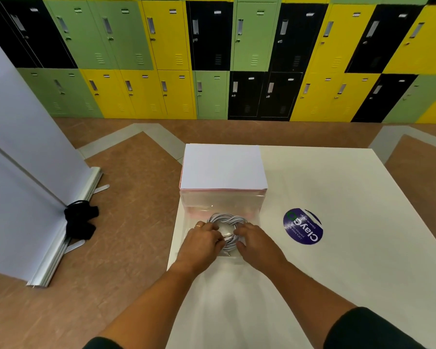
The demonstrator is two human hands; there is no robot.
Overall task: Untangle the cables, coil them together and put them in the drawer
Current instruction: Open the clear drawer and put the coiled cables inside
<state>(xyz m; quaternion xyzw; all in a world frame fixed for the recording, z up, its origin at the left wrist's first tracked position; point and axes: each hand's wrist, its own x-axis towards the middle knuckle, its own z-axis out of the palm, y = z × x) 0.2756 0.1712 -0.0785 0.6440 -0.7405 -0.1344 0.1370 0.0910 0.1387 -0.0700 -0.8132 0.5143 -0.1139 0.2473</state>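
- Both arms reach forward; the left hand and right hand press palm-down on either side of the coiled white cables, fingers curled closed around the bundle.
- The coil sits inside the pulled-out clear drawer of a small plastic drawer unit (pinkish frame, white top).
- The unit stands at the white worktop's left edge, a round blue sticker well to its right; open worktop lies right and nearer.

Green, yellow, black lockers across top of frame. Grey banner stand at left, black cloth at base. Round blue sticker on white table, right of centre.
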